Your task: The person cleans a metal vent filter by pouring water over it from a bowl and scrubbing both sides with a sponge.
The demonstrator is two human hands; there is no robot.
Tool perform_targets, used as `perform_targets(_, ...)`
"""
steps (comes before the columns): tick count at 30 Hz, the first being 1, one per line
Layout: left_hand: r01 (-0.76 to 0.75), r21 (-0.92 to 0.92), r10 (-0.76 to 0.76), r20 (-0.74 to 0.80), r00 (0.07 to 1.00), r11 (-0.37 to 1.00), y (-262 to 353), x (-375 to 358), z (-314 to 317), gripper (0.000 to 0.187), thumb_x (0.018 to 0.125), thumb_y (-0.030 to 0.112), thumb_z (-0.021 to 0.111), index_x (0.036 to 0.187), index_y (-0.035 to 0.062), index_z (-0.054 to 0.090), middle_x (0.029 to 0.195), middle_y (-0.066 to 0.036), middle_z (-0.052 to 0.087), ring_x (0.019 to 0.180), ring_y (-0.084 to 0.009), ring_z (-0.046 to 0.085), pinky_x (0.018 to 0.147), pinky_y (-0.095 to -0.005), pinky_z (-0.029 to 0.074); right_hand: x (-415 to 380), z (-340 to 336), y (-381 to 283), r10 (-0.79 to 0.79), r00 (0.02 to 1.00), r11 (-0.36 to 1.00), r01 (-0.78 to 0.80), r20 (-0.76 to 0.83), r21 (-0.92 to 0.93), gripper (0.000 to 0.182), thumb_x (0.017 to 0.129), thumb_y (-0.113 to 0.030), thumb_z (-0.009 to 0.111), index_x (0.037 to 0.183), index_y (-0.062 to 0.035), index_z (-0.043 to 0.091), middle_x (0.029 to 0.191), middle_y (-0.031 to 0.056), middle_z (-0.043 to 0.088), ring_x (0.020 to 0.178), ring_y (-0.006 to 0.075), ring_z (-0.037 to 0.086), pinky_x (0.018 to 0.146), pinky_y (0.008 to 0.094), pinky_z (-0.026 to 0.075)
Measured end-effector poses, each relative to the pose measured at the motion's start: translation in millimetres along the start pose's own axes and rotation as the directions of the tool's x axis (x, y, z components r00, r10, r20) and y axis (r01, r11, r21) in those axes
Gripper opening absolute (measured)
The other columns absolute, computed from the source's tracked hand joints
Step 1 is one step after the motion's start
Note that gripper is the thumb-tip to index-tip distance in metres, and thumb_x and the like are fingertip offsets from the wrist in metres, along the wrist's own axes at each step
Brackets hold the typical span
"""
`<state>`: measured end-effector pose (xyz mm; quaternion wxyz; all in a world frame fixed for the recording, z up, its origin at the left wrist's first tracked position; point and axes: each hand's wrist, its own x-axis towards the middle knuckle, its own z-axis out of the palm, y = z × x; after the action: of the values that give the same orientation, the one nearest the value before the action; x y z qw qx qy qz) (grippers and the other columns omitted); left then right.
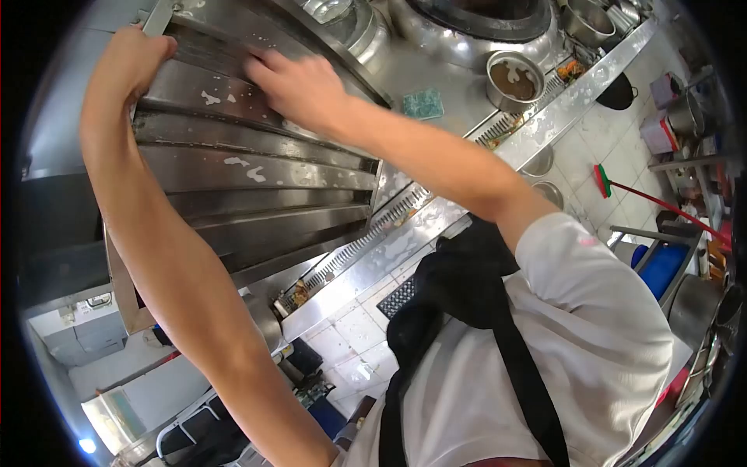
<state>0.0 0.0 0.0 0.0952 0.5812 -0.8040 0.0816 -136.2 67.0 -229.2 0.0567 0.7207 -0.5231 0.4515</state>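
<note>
A slatted metal panel [257, 167] with white foam patches fills the upper left. My left hand [140, 58] is closed round the edge of its frame at the top left corner. My right hand [299, 86] is curled against the upper slats, its fingertips blurred by motion. Whatever it holds is too smeared to make out. A green scouring pad [422, 103] lies on the steel counter to the right of the panel. Beyond the pad, a metal pot [514, 80] holds brown liquid with foam on it.
A wok stove [475, 35] stands at the top. A drain channel [397, 215] with a coiled spring and food scraps runs along the counter's front edge [373, 261]. On the tiled floor are a red-and-green brush [602, 180] and a black mat [397, 298].
</note>
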Motion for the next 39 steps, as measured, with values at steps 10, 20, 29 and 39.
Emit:
perform_targets(10, 0.243, 0.208, -0.262, 0.066, 0.963, 0.947, 2, -10, -12, 0.05, 0.077, 0.022, 0.064, 0.119, -0.0065, 0.063, 0.099, -0.024, 0.07, 0.093, -0.0349, 0.069, 0.086, -0.0422, 0.05, -162, -2, 86, 0.325, 0.844, 0.92, -0.387, 0.427, 0.064, 0.034, 0.088, -0.021, 0.064, 0.121, -0.0131, 0.065, 0.102, 0.013, 0.07, 0.093, 0.0363, 0.067, 0.08, 0.0461, 0.055)
perform_targets(20, 0.535, 0.121, -0.533, -0.056, 0.844, 0.836, 22, -50, -16, 0.038, 0.079, 0.018, 0.066, 0.11, -0.0027, 0.064, 0.096, -0.024, 0.07, 0.092, -0.038, 0.068, 0.084, -0.0415, 0.049, 46, 183, 342, 0.612, 0.79, 0.768, -0.582, -0.038, 0.267, 0.089, 0.082, -0.053, 0.072, 0.131, 0.0161, 0.047, 0.132, 0.0404, 0.048, 0.129, 0.0481, 0.045, 0.106, 0.0481, 0.04)
perform_targets(29, 0.638, 0.139, -0.628, -0.113, 0.77, 0.757, 30, -51, -13, 0.037, 0.078, 0.023, 0.072, 0.107, 0.0015, 0.066, 0.086, -0.018, 0.069, 0.081, -0.0313, 0.065, 0.079, -0.0385, 0.049, 114, 220, 405, 0.073, 0.973, 0.996, -0.059, 0.218, -0.069, 0.029, 0.092, -0.01, 0.051, 0.119, -0.0062, 0.041, 0.114, 0.0293, 0.058, 0.089, 0.0452, 0.068, 0.075, 0.0551, 0.055)
perform_targets(39, 0.624, 0.152, -0.603, -0.166, 0.781, 0.766, 15, -59, -9, 0.049, 0.073, 0.03, 0.075, 0.115, 0.0065, 0.064, 0.094, -0.02, 0.071, 0.094, -0.0393, 0.067, 0.084, -0.0436, 0.05, 114, 157, 422, 0.316, 0.573, 0.508, -0.775, 0.756, 0.375, 0.031, 0.087, -0.009, 0.055, 0.113, 0.0033, 0.046, 0.07, 0.0098, 0.06, 0.045, 0.0139, 0.058, 0.034, 0.0268, 0.041)
